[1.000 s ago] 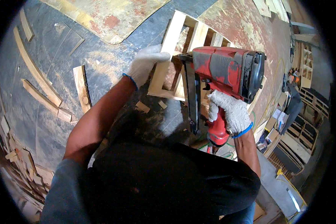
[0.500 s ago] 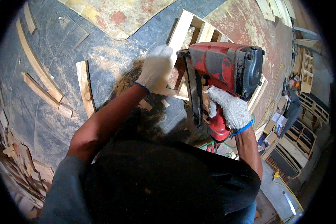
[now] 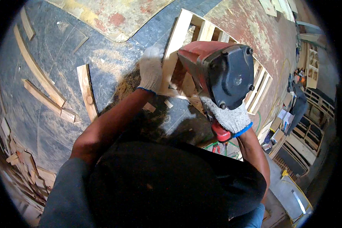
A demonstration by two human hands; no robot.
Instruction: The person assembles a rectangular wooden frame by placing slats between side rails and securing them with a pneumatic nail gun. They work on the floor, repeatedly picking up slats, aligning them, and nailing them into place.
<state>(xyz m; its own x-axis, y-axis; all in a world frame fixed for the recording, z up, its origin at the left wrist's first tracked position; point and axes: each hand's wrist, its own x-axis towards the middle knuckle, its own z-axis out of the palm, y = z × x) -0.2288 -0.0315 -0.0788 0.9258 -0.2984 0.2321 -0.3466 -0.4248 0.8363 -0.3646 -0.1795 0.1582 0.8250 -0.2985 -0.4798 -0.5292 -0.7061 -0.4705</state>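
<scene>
My right hand (image 3: 231, 116), in a grey knit glove with a blue cuff, is wrapped round the red handle of a nail gun (image 3: 230, 76). The tool's black end cap faces me, and its nose is hidden behind its body. Under and beyond it lies a slatted wooden frame (image 3: 177, 45) of pale boards. My left hand (image 3: 151, 70), gloved in white, is beside the frame's left board. Its fingers are pale and smeared, so I cannot tell whether they touch the wood or how they are bent.
Loose wood strips (image 3: 38, 70) and a short board (image 3: 87, 91) lie on the dusty floor at left. Wood scraps (image 3: 26, 167) pile up at lower left. A worn sheet (image 3: 114, 17) lies at the far side. A green hose (image 3: 231, 146) runs below the nail gun. More slatted frames (image 3: 304, 133) stand at right.
The nail gun has swung so its end cap turns toward me, and it has shifted slightly left. My left hand has moved left, from over the frame's board to beside it.
</scene>
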